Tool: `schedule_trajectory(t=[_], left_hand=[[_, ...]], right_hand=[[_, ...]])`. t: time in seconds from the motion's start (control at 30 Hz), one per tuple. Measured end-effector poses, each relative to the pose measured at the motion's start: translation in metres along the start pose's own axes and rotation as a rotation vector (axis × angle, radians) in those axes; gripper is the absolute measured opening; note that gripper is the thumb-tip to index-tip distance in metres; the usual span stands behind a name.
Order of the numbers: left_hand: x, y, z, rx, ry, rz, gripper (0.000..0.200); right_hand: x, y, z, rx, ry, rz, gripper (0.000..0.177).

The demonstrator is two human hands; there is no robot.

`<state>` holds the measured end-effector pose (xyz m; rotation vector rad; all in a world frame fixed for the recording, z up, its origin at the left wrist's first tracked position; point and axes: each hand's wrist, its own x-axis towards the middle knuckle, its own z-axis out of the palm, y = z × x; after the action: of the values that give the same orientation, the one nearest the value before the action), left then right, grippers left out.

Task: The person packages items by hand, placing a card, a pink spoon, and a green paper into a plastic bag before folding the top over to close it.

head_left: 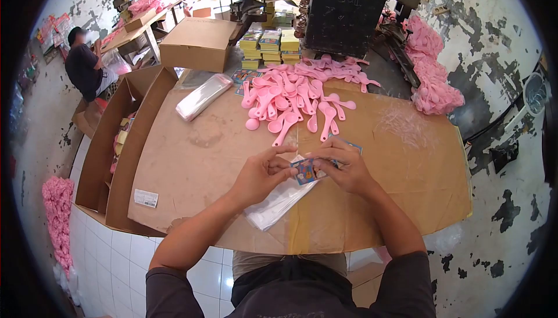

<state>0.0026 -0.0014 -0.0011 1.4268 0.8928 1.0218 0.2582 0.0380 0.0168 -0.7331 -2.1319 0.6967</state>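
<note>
With thumb and fingers of our left hand [260, 172] and right hand [347, 170], we pinch opposite ends of the small blue rectangular printed paper card [306, 174] above the white translucent plastic bags [273, 203]; light edge grips should avoid creases

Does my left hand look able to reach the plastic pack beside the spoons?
Probably yes: only bare cardboard lies between your left hand and the pack, though that hand holds a card.
</note>
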Motion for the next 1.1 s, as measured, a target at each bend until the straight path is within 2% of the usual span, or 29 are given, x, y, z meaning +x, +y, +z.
schedule_trajectory(t=[0.07,0.17,0.27,0.37,0.47,0.57,0.67,0.77,0.87,0.97,1.07,1.1], left_hand=[[-0.003,0.0,0.005,0.068,-0.037,0.074,0.049],[-0.003,0.003,0.006,0.095,0.007,0.043,0.046],[-0.002,0.01,0.004,0.01,0.084,-0.03,0.042],[-0.002,0.006,0.003,-0.032,0.073,-0.007,0.039],[-0.002,0.003,0.002,-0.004,0.091,0.013,0.038],[0.0,0.006,-0.002,-0.112,0.106,-0.063,0.037],[0.002,0.0,-0.01,-0.085,0.042,-0.131,0.037],[0.004,-0.009,-0.012,-0.092,0.054,-0.128,0.036],[0.002,-0.003,-0.008,-0.191,0.075,-0.049,0.036],[0.002,-0.001,-0.007,-0.251,0.102,-0.026,0.036],[0.002,-0.002,-0.005,-0.203,0.109,-0.039,0.037],[0.002,-0.002,-0.004,-0.186,0.101,-0.045,0.036]], right_hand=[[0.003,-0.009,0.01,-0.017,0.031,-0.043,0.031],[-0.004,-0.007,0.023,0.383,0.185,0.288,0.03],[-0.004,-0.001,0.017,0.487,0.184,0.341,0.033],[-0.001,-0.004,0.014,0.028,-0.014,-0.056,0.03],[0.006,0.014,0.005,0.175,-0.197,-0.055,0.029],[0.026,0.032,-0.017,-0.055,-0.05,0.189,0.029],[0.037,0.082,-0.033,-0.74,-0.1,-0.235,0.034],[0.049,0.083,-0.04,-0.818,-0.235,-0.235,0.039],[0.058,0.059,-0.047,-0.801,-0.22,-0.222,0.033],[0.056,0.023,-0.038,-0.187,-0.023,0.166,0.038],[0.053,-0.007,-0.009,0.472,0.194,0.161,0.05],[0.054,-0.015,-0.008,0.49,0.198,0.182,0.053]])
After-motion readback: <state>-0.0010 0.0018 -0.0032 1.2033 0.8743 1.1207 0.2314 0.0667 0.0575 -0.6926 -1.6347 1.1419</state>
